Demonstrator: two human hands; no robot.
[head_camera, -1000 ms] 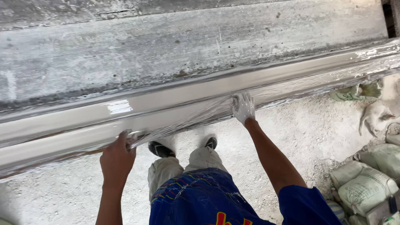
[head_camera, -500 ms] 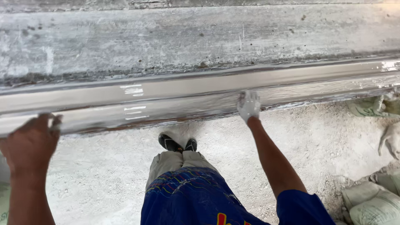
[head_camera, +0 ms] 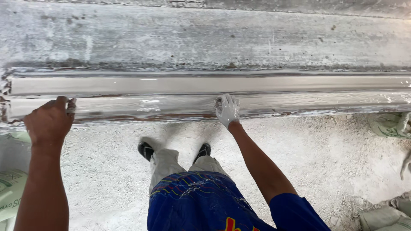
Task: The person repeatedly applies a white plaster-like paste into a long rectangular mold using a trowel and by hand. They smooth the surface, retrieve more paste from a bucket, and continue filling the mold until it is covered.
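Both my arms reach forward: my left hand [head_camera: 49, 120] curls over the wet plaster moulding's [head_camera: 205, 96] end, my plaster-coated right hand [head_camera: 227, 109] presses flat, fingers spread.

Pale sacks [head_camera: 10, 192] lie left, likely 2 more [head_camera: 387, 125] right.

Both arms are reaching forward, well apart from each other. The left hand [head_camera: 49, 121] is lying knuckles up, its fingers curling over an edge ahead. The right hand [head_camera: 227, 109], coated in white, is pressing down with fingers spread, its forearm running back on a slant toward the blue sleeve.
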